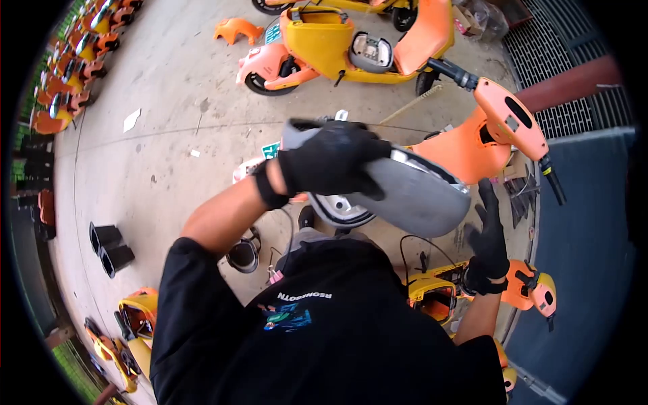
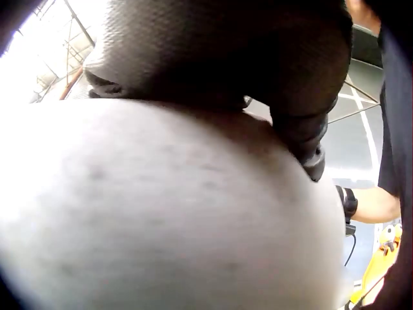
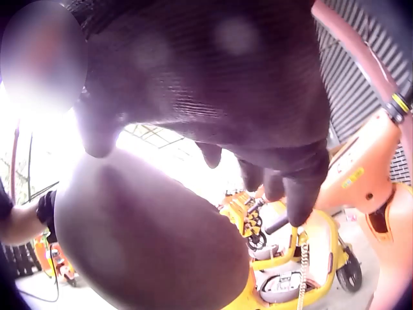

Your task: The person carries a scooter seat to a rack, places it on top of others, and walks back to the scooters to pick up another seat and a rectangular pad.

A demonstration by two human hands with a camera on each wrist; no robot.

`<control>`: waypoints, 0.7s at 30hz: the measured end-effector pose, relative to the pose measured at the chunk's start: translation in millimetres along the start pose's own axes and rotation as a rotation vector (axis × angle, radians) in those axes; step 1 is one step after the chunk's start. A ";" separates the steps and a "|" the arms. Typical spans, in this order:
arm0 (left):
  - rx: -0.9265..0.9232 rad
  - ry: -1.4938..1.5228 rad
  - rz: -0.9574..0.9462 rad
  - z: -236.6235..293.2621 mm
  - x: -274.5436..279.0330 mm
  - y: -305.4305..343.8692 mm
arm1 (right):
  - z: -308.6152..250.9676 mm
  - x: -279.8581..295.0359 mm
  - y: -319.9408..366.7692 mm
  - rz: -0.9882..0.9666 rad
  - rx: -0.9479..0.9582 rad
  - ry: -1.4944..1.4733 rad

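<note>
A long grey scooter seat [image 1: 412, 192] is held tilted in front of the body, above an orange scooter. My left hand [image 1: 331, 158], in a black glove, grips it with the thumb over its side and the fingers across the top; close up in the left wrist view, the seat [image 2: 174, 200] looks pale and blurred. My gloved right hand [image 1: 487, 233] is at the seat's right end with its fingers spread. The right wrist view has that hand [image 3: 213, 84] above the rounded seat end [image 3: 155, 239]. Under the seat, the scooter's storage bucket [image 1: 337, 208] partly shows.
The scooter's handlebar [image 1: 513, 121] stands to the right. A yellow and orange scooter [image 1: 317, 54] is parked ahead. A helmet [image 1: 243, 255] and black bins [image 1: 110, 248] are on the ground at left. More scooters [image 1: 432, 297] stand behind, near a dark wall panel [image 1: 580, 223].
</note>
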State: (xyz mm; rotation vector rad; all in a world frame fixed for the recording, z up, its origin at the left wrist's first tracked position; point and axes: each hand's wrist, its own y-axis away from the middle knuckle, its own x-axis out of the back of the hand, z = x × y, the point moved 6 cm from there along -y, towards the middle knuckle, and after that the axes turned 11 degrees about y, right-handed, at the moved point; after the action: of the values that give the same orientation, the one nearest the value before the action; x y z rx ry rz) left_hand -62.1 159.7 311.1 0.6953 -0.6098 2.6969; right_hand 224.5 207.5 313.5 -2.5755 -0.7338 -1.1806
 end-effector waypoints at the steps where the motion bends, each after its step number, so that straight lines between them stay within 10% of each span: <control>1: 0.056 0.041 -0.034 2.4 10.8 3.0 | -20.3 -3.3 -2.9 -0.057 0.027 -0.070; 4: 0.104 0.145 -0.103 13.6 33.8 6.8 | -47.5 -27.4 -16.9 -0.350 0.120 -0.331; 8: 0.362 0.220 -0.029 8.8 66.7 4.4 | -43.2 -30.0 -31.3 -0.156 0.187 -0.327; 12: 0.105 0.277 0.709 -37.3 100.4 29.8 | -52.6 -26.3 -47.1 0.065 0.029 -0.344; 16: 0.716 0.700 0.790 -122.3 43.2 109.3 | -34.4 -42.4 -52.4 0.157 -0.067 -0.348; 18: 0.737 1.431 0.539 -210.0 -36.5 146.2 | -17.1 -64.5 -57.2 0.146 -0.067 -0.461; 21: 0.523 1.661 0.832 -168.5 -39.2 96.7 | 19.5 -95.9 -55.9 0.212 -0.233 -0.874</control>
State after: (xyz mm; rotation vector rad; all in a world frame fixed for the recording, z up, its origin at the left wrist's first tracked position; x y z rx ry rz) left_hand -131.0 147.6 125.7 -1.9808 0.3662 2.8003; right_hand 154.8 229.0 227.6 -3.2452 -0.4389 -0.0219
